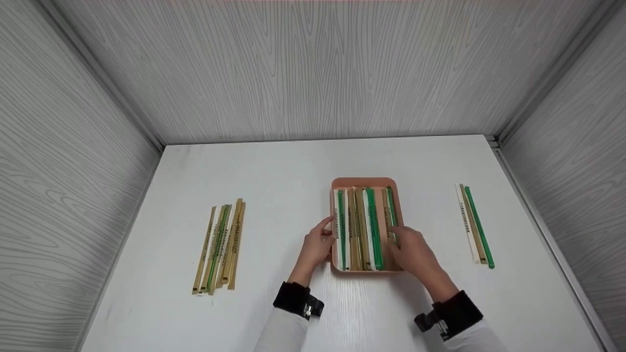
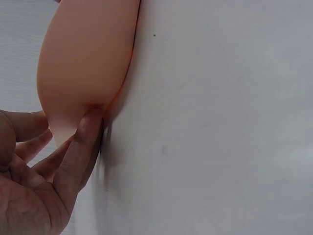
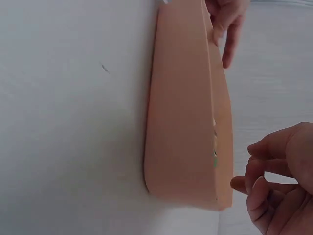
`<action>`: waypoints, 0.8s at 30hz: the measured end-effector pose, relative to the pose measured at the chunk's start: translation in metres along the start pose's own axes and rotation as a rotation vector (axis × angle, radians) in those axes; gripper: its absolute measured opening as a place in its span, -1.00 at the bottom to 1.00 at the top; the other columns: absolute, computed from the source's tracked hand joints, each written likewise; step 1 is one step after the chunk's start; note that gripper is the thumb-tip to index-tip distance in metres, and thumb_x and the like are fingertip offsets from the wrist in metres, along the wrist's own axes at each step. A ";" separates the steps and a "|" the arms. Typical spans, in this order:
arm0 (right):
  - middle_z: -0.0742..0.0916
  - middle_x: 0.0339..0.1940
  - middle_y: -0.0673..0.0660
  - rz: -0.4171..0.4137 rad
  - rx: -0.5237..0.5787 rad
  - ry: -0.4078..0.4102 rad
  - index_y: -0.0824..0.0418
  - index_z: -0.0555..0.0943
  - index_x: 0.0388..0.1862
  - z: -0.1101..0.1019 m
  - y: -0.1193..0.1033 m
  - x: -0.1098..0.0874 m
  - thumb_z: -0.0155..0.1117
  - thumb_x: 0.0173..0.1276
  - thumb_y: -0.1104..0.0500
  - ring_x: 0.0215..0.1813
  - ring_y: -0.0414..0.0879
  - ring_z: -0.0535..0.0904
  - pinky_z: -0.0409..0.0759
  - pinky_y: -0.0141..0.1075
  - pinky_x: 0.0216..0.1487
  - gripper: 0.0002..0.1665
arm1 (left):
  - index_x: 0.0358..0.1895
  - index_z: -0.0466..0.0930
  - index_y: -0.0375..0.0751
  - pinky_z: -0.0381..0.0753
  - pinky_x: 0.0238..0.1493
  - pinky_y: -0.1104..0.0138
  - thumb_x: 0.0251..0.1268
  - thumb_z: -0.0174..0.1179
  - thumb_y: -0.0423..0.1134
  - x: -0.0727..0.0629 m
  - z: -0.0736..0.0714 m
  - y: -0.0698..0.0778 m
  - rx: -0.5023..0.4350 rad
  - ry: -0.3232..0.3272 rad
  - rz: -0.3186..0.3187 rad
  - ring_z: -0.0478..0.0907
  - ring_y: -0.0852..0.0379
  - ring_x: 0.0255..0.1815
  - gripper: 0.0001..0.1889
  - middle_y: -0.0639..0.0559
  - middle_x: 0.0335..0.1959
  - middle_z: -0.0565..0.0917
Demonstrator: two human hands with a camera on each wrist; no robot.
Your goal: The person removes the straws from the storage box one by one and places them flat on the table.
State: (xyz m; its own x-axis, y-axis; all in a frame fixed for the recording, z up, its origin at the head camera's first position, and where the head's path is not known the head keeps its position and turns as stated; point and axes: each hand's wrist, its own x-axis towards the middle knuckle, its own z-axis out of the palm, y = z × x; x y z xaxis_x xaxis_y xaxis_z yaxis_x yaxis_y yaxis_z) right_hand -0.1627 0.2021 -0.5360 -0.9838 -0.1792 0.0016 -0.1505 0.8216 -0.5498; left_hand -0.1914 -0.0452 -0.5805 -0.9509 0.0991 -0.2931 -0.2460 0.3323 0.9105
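Note:
A salmon-pink tray [image 1: 364, 182] lies on the table, holding several long, thin, printed wrapped sticks [image 1: 359, 230] in white, brown and green, side by side. My left hand [image 1: 315, 247] grips the tray's left side; in the left wrist view its fingers [image 2: 87, 132] press low on the outer wall. Over the tray's right side reaches my right hand [image 1: 415, 252], fingertips beside a brown stick [image 1: 385, 210] and a green one [image 1: 390, 203]. In the right wrist view this hand's fingers [image 3: 264, 169] are loosely bent above the rim, with nothing seen between them.
To the left on the white table [image 1: 283, 181] lies a loose bunch of brown, green and white sticks [image 1: 220, 249]. Three more sticks, white, brown and green [image 1: 474, 225], lie at the right. Grey wood-grain panels [image 1: 313, 73] wall in the back and sides.

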 end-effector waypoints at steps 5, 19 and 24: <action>0.68 -0.34 0.32 0.035 -0.105 -0.036 0.50 0.58 0.01 0.017 -0.009 0.001 0.19 0.39 0.36 -0.27 0.12 0.65 0.62 -0.12 -0.36 -0.72 | 0.49 0.27 0.02 0.65 -0.41 0.26 0.45 0.07 -0.32 0.001 0.000 0.000 0.006 0.002 -0.009 0.63 0.08 -0.20 -0.43 -0.12 -0.02 0.61; 0.61 -0.57 0.28 0.028 -0.317 -0.005 0.44 0.54 -0.41 0.036 -0.004 0.005 0.19 0.24 0.56 -0.46 0.07 0.63 0.59 -0.18 -0.52 -0.90 | 0.48 0.28 0.02 0.65 -0.41 0.24 0.43 0.09 -0.33 0.001 0.001 -0.002 -0.004 0.005 0.000 0.63 0.07 -0.22 -0.42 -0.12 -0.03 0.60; 0.57 -0.64 0.24 -0.030 -0.280 0.053 0.38 0.50 -0.43 0.039 -0.001 0.003 0.20 0.24 0.52 -0.56 0.07 0.60 0.53 -0.19 -0.63 -0.88 | 0.47 0.29 0.00 0.64 -0.29 0.26 0.42 0.11 -0.31 0.002 0.000 -0.002 0.028 0.017 0.015 0.62 0.08 -0.16 -0.43 -0.12 -0.03 0.62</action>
State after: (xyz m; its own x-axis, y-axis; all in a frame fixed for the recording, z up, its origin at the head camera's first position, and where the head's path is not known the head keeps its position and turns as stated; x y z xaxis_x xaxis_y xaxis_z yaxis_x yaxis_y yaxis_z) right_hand -0.1616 0.1798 -0.5679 -0.9811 -0.1833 0.0618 -0.1934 0.9352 -0.2965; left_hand -0.1929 -0.0458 -0.5828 -0.9575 0.0885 -0.2744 -0.2267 0.3569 0.9062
